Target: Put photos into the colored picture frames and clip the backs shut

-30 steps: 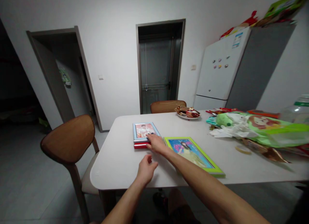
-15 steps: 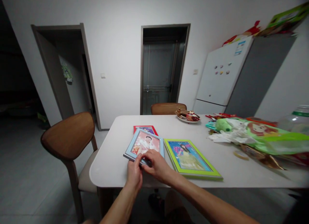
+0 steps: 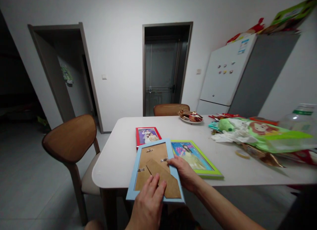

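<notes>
Now both hands grip the blue frame (image 3: 155, 170) face-down at the worktop (image 3: 119, 157) near edge: left hand (image 3: 148, 207) on its cardboard back, right hand (image 3: 184, 172) clasping its right side.

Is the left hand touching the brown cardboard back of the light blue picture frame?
Touching. The head view shows the left hand with fingers lying flat on the light blue picture frame's brown cardboard back, no gap visible.
</notes>
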{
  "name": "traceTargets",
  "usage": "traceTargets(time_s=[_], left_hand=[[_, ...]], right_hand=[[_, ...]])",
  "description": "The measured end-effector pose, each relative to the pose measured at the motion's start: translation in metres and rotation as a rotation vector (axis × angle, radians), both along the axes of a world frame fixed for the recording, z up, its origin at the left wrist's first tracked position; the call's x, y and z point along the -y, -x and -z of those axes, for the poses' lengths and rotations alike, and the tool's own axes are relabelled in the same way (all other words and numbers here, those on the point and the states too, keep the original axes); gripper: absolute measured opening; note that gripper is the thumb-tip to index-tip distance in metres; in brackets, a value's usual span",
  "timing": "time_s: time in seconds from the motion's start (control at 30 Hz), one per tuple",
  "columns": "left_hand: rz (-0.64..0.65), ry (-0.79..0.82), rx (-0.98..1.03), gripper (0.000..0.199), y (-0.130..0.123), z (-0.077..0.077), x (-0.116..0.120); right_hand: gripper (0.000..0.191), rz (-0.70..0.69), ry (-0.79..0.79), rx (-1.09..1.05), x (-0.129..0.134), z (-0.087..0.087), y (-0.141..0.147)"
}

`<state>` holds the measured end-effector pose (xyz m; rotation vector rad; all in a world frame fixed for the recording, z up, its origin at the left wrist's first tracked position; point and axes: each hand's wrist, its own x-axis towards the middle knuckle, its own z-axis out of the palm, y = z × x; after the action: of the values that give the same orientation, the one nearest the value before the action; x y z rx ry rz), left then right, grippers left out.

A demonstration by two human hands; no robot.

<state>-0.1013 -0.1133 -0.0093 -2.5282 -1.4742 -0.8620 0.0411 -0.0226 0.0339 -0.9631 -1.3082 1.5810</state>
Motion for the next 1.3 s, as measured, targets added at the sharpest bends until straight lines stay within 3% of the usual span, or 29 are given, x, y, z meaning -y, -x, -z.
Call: traceTargets(time_s=[0.13, 0.37, 0.5, 0.63, 0.87, 1.13, 1.3], left_hand=[[-0.038, -0.087, -0.141, 0.048, -0.003, 0.013, -0.003], [-0.075, -0.084, -0.190, 0.040, -0.006, 0.027, -0.009], [-0.059, 0.007, -0.183, 0.037, -0.004, 0.030, -0.010], [-0.027, 0.147, -0.155, 0.041, 0.010, 0.022, -0.006], [-0.137, 0.335, -0.040, 0.031, 0.042, 0.006, -0.005], [-0.104, 0.320, 0.088, 0.034, 0.044, 0.014, -0.009], [-0.117, 0.314, 0.117, 0.031, 0.043, 0.015, -0.010]], right_hand=[[0.048, -0.035, -0.091, 0.056, -0.014, 0.020, -0.004], [0.049, 0.155, -0.564, 0.904, -0.033, 0.044, -0.008], [0.040, 0.116, -0.668, 1.113, -0.030, 0.054, -0.005], [0.038, 0.119, -0.714, 1.155, -0.031, 0.058, -0.003], [0.024, 0.055, -0.793, 1.206, -0.042, 0.058, -0.002], [0.025, 0.142, -0.811, 1.256, -0.046, 0.054, 0.006], [0.023, 0.128, -0.945, 1.152, -0.030, 0.049, 0.022]])
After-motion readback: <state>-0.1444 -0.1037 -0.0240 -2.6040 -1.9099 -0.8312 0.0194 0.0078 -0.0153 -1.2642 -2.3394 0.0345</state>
